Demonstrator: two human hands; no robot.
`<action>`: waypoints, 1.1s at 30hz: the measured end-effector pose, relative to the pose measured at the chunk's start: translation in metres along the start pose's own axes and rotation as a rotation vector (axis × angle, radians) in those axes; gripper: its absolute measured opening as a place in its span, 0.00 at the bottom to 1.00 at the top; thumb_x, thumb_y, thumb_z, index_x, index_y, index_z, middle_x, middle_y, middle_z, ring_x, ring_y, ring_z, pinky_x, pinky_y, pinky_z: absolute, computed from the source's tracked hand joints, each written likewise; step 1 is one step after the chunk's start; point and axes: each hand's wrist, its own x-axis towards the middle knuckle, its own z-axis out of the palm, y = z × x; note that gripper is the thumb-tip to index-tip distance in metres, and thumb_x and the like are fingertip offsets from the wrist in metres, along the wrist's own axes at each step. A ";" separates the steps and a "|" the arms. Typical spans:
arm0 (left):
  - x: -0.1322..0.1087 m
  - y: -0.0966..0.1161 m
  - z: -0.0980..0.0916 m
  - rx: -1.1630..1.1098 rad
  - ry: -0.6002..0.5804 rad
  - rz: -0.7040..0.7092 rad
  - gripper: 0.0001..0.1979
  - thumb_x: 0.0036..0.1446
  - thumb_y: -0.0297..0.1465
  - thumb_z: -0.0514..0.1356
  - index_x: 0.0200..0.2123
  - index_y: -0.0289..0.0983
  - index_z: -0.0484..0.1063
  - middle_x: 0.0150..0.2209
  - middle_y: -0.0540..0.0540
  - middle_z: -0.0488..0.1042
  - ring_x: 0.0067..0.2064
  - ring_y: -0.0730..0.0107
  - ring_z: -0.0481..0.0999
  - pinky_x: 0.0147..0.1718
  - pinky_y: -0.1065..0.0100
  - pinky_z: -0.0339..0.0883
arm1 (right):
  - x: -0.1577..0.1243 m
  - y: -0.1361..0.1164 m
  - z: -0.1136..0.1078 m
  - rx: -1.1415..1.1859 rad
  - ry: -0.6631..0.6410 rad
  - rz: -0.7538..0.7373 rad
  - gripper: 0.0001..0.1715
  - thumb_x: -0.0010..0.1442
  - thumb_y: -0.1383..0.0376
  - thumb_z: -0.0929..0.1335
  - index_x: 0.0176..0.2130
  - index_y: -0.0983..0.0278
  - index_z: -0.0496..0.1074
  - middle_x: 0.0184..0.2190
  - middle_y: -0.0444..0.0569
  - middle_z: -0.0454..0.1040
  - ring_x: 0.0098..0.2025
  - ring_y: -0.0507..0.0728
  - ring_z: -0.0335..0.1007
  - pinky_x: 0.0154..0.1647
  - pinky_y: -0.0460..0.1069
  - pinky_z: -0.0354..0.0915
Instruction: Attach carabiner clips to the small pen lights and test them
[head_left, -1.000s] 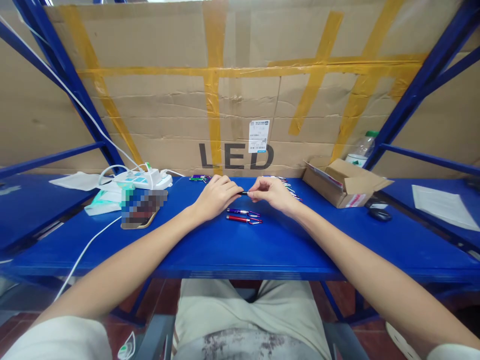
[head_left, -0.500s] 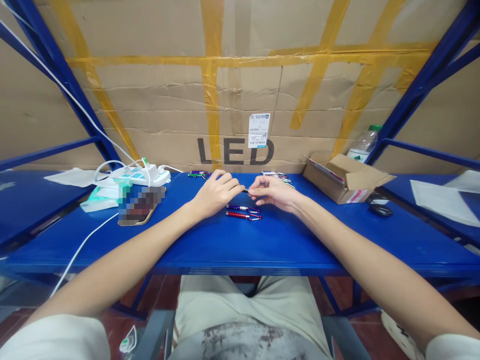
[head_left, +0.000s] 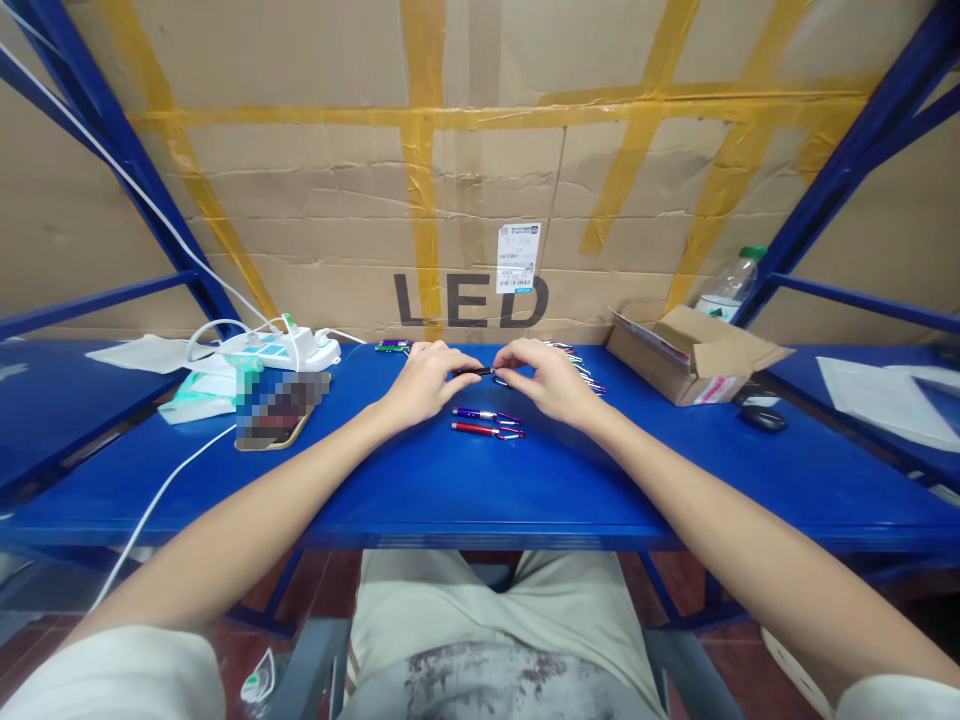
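My left hand (head_left: 429, 385) pinches one end of a slim black keychain penlight (head_left: 480, 371) just above the blue table (head_left: 480, 490). At its other end, my right hand (head_left: 553, 382) closes thumb and fingers around the clip end, which is partly hidden. A purple-blue penlight (head_left: 475, 414) and a red penlight (head_left: 474, 429) lie side by side in front of my hands, their carabiner clips pointing right. More penlights (head_left: 592, 382) lie in a row behind my right hand, partly covered. Beyond my left hand rests a green penlight (head_left: 391, 348) with others beside it.
To the left are a phone (head_left: 296, 425), a white power strip (head_left: 281, 350) with cables, and a green-white packet (head_left: 210, 390). An open cardboard box (head_left: 690, 355), a black mouse (head_left: 762, 417) and a bottle (head_left: 731, 285) stand right. A large taped cardboard sheet (head_left: 337, 220) backs the table.
My right hand has turned over the clip end, its fingers now curled downward. My left hand has shifted slightly, showing more of the black penlight. The purple-blue and red penlights stay put.
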 end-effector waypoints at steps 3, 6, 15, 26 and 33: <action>0.001 0.000 -0.002 -0.021 -0.014 0.019 0.12 0.74 0.39 0.63 0.53 0.44 0.84 0.50 0.46 0.86 0.50 0.55 0.78 0.55 0.52 0.61 | 0.000 -0.001 0.000 -0.024 -0.009 -0.015 0.03 0.71 0.63 0.69 0.41 0.58 0.74 0.41 0.49 0.82 0.44 0.62 0.78 0.50 0.57 0.68; 0.001 0.001 -0.003 -0.040 -0.033 0.045 0.12 0.74 0.40 0.64 0.52 0.43 0.84 0.50 0.45 0.86 0.50 0.55 0.77 0.55 0.53 0.63 | -0.002 -0.003 0.001 0.026 0.009 0.014 0.03 0.70 0.64 0.70 0.44 0.58 0.71 0.42 0.48 0.81 0.45 0.61 0.78 0.50 0.56 0.69; 0.001 0.004 -0.001 -0.039 -0.024 0.044 0.14 0.74 0.41 0.62 0.52 0.42 0.84 0.48 0.44 0.87 0.48 0.55 0.77 0.54 0.53 0.65 | -0.002 0.001 0.008 0.165 0.048 0.087 0.07 0.69 0.60 0.70 0.44 0.57 0.68 0.41 0.47 0.78 0.45 0.60 0.76 0.50 0.56 0.70; -0.003 0.012 -0.006 0.227 0.095 0.238 0.14 0.78 0.38 0.57 0.49 0.39 0.81 0.43 0.41 0.84 0.48 0.54 0.74 0.57 0.48 0.61 | 0.004 -0.002 0.013 0.524 0.071 0.391 0.19 0.56 0.56 0.78 0.39 0.58 0.68 0.31 0.42 0.75 0.35 0.56 0.73 0.42 0.53 0.71; 0.000 0.017 -0.008 0.398 0.134 0.320 0.17 0.80 0.34 0.51 0.43 0.39 0.78 0.41 0.40 0.83 0.47 0.54 0.73 0.56 0.47 0.61 | 0.006 -0.009 0.012 0.882 0.069 0.752 0.27 0.45 0.63 0.84 0.39 0.59 0.71 0.28 0.42 0.79 0.35 0.55 0.78 0.46 0.54 0.77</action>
